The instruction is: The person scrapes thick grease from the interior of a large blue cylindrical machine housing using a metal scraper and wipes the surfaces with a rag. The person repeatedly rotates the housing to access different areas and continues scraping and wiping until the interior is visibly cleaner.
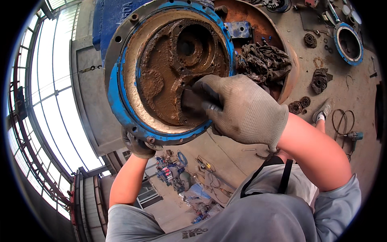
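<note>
A large round machine housing with a blue bolted flange (115, 107) faces me, with a pale scraped ring inside it. At its middle sits a round metal face (159, 86), thick with brown grease and rust, with a deep round bore (188, 46) at the top. My right hand (246, 109), in a dirty knit glove, is closed on a dark flat piece (192, 101) against the lower right of that greasy face. Its exact kind is blurred. My gloved left hand (139, 146) grips the flange's lower left rim, fingers partly hidden behind it.
Right of the housing, a rusty orange basin (288, 76) holds a heap of black, greasy rags (264, 62). On the concrete floor lie a blue-rimmed ring part (348, 44), greasy bearings (296, 107), a power tool (355, 136) with its cord, and a clutter of tools (177, 171) below.
</note>
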The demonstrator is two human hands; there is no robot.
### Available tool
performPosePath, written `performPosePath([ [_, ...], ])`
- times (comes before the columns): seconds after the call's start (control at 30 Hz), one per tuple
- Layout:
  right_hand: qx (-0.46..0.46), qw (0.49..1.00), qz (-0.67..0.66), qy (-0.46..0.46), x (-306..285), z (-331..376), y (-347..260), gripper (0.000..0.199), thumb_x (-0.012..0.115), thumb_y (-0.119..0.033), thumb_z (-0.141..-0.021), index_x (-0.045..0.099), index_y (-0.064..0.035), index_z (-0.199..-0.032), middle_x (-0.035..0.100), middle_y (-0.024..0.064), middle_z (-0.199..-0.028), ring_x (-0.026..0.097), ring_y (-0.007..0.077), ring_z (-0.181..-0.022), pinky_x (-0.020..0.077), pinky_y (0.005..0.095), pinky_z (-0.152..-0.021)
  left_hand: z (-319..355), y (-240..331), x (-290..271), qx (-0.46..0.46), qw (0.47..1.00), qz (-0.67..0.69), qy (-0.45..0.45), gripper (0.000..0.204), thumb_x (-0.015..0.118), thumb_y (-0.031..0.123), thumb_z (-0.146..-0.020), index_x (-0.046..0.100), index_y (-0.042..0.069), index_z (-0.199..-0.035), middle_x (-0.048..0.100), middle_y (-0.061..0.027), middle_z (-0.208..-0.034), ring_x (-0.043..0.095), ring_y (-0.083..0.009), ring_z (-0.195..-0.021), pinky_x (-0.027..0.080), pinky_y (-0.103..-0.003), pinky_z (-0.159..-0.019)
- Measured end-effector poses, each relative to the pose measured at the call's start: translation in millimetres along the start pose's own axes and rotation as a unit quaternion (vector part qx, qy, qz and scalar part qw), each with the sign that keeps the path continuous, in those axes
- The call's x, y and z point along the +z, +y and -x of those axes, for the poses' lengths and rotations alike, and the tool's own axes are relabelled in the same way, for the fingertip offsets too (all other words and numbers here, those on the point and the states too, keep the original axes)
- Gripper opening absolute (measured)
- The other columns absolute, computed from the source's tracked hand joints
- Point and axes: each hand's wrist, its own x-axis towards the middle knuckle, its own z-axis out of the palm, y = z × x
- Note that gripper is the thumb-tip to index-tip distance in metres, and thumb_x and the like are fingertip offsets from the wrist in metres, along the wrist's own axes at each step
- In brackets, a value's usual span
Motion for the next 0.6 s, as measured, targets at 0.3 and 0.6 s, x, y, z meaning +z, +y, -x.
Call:
performPosePath([
  [0.3, -0.150, 0.976, 0.146, -0.053, -9.4, 14.5, 53.9, 0.052, 0.076, -0.008, -0.085, 0.071, -0.0126, -0.137, 0.076, 0.0138, -0.101, 0.078, 0.0366, -0.097, 0.0616, 0.0499, -0.085, 4.3, 0.4, -3.4, -0.012, 1.000, -0.028, 0.007, 0.092, 0.064, 0.057, -0.103, 0.038, -0.008, -0.164, 0.058, -0.0258, -0.156, 0.054, -0.0487, -0.142, 0.044, -0.064, -0.118],
  [0.6, 0.016, 0.985, -0.161, 0.057, 16.5, 43.4, 78.5, 0.036, 0.072, 0.001, -0.098, 0.071, 0.0008, -0.134, 0.078, 0.0163, -0.104, 0.080, 0.0291, -0.089, 0.0628, 0.0399, -0.076, -21.9, 9.9, 1.4, 0.031, 0.998, -0.044, -0.045, 0.083, 0.061, 0.053, -0.106, 0.042, -0.007, -0.161, 0.061, -0.0237, -0.152, 0.057, -0.0447, -0.139, 0.047, -0.061, -0.115],
])
